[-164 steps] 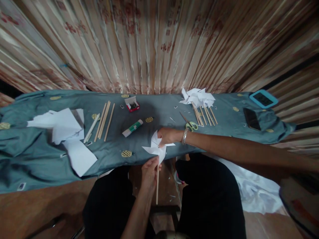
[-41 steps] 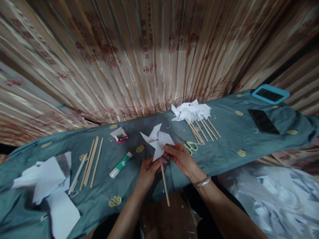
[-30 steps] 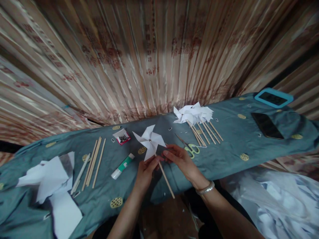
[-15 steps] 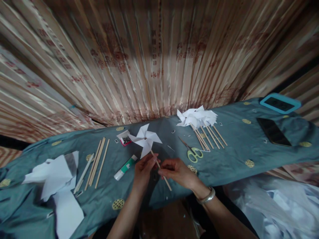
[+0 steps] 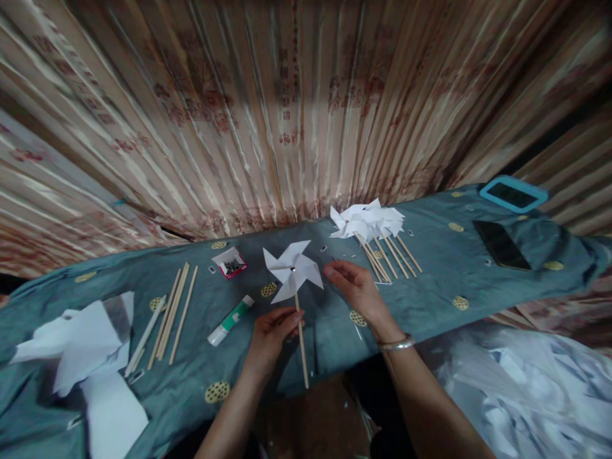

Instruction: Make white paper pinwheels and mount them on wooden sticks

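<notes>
The finished pinwheels beyond the right fingers overlap; their number cannot be counted. The plastic bag, below and right of the right hand, is cut off by the frame edge. Quantities: one four-bladed pinwheel, directly above the left fingertips; one glue stick, left of them; one tack box, farther up-left. The left hand pinches the pinwheel's stick between thumb and fingers. The right fingers are loosely curled just beside the blades; full closure cannot be determined.
</notes>
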`<state>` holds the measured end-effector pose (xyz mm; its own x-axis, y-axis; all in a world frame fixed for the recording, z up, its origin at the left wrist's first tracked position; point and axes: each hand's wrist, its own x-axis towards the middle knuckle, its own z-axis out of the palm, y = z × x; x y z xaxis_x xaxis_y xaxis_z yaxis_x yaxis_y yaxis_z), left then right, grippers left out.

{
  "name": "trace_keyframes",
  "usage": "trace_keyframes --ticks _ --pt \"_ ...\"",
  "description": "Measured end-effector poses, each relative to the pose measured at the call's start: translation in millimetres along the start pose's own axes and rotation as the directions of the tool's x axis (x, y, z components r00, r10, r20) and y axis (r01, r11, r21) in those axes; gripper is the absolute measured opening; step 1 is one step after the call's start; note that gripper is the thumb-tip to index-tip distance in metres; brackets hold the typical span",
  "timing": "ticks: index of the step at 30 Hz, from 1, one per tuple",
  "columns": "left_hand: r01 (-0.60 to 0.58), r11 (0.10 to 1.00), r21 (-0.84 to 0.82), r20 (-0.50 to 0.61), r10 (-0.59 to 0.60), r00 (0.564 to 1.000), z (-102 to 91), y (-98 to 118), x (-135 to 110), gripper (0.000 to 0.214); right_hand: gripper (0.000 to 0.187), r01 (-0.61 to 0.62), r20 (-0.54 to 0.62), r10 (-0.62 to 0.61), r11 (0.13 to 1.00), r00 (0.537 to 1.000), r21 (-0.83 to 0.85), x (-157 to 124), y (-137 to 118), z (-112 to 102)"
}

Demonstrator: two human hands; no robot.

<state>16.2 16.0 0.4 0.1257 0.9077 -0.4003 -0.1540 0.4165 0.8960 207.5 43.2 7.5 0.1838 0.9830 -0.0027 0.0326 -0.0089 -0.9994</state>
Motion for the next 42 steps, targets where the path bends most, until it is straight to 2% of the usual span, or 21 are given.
trace_keyframes --ticks 2,5,17,28,38,42 --pt "0.017 0.999 0.029 0.058 -0.019 0.998 1.7 -2 -2 0.033 0.036 0.009 -0.03 -0.008 0.999 1.0 0.039 7 0 -2" --pt "0.019 0.998 0.055 0.096 -0.024 0.995 3.1 -4 -4 0.031 0.036 -0.032 0.008 0.031 0.995 0.999 0.091 12 -2 0" --pt "-0.018 0.998 0.062 0.01 0.017 1.0 5.4 0 -2 0.029 0.04 -0.148 0.098 0.133 0.976 0.986 0.16 8 -3 7" --pt "-0.031 0.999 0.04 0.029 0.029 0.999 5.6 -5 1 0.032 0.044 -0.229 0.174 0.2 0.959 0.964 0.166 2 -7 10" --pt "-0.031 0.999 0.018 0.026 0.031 0.999 7.9 -4 0 0.032 0.039 -0.273 0.222 0.23 0.944 0.948 0.184 -3 -7 15" --pt "-0.057 0.998 0.03 0.033 0.056 0.998 6.0 -5 2 0.031 0.04 -0.28 0.273 0.239 0.952 0.932 0.123 -6 -8 17"
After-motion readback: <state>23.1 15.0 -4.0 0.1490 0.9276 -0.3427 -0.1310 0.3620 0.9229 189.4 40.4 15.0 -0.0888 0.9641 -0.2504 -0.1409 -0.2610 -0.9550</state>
